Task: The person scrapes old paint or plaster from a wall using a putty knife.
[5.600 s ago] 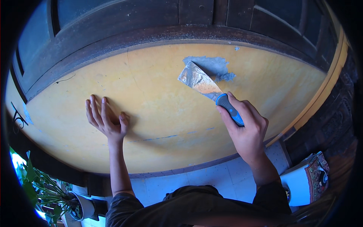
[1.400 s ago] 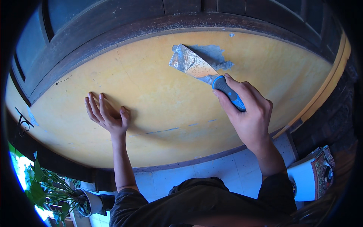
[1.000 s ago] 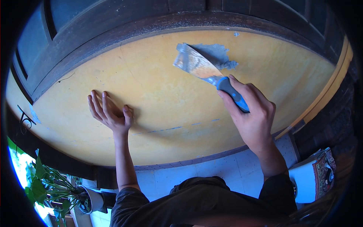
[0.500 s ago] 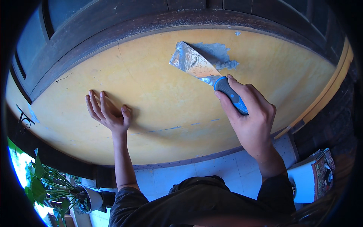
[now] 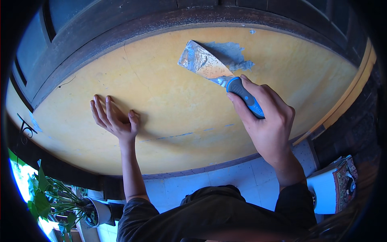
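My right hand (image 5: 268, 117) is closed around the grey and blue handle of a putty knife (image 5: 204, 61). Its wide metal blade points up and left and is smeared with residue. Whether the blade touches the wall cannot be made out. Just behind it, a grey patch of bare plaster (image 5: 231, 54) with ragged edges shows in the yellow wall (image 5: 177, 109). To the left, my left hand (image 5: 117, 119) rests against the wall with its fingers stretched out and holds nothing.
Dark wooden framing (image 5: 153, 26) runs along the wall's top. A potted plant (image 5: 94, 211) stands at the lower left, below a black metal bracket (image 5: 26, 129). At the lower right is a white box-like piece (image 5: 324, 193) with a patterned cloth. Pale floor tiles (image 5: 229, 177) lie below.
The putty knife and my right hand have shifted very slightly up and left. My left hand stays almost where it was on the wall.
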The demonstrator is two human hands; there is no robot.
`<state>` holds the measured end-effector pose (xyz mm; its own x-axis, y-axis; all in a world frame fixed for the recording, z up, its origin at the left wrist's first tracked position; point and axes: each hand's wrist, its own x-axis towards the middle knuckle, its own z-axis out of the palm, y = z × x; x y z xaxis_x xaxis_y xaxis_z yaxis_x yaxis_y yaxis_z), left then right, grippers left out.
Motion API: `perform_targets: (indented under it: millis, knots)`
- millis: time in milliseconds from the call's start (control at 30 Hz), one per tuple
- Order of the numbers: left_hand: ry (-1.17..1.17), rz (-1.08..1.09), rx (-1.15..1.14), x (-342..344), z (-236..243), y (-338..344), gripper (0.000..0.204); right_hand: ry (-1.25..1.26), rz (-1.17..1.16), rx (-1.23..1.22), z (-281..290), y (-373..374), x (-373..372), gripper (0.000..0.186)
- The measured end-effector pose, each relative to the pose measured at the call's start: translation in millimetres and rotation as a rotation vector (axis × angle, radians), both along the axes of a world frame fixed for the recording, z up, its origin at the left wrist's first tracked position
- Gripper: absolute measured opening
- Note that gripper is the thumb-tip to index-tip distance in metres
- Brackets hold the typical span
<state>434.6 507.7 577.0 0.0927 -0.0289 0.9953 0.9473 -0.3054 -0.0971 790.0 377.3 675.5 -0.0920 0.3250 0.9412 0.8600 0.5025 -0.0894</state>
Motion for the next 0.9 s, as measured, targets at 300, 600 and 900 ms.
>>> perform_targets:
  millis: [300,600,900]
  knots:
    - [0.012,0.004,0.003,3.2,2.8,-4.2,0.071,-0.015,-0.025,-0.025,5.4,-4.8,-4.9,0.035]
    - [0.014,0.003,0.0,3.6,3.5,-2.0,0.073,-0.016,-0.008,0.009,3.1,-1.8,-2.2,0.035]
    - [0.016,0.011,0.004,3.7,2.9,-2.4,0.072,-0.027,-0.034,0.0,2.1,-3.9,-1.2,0.035]
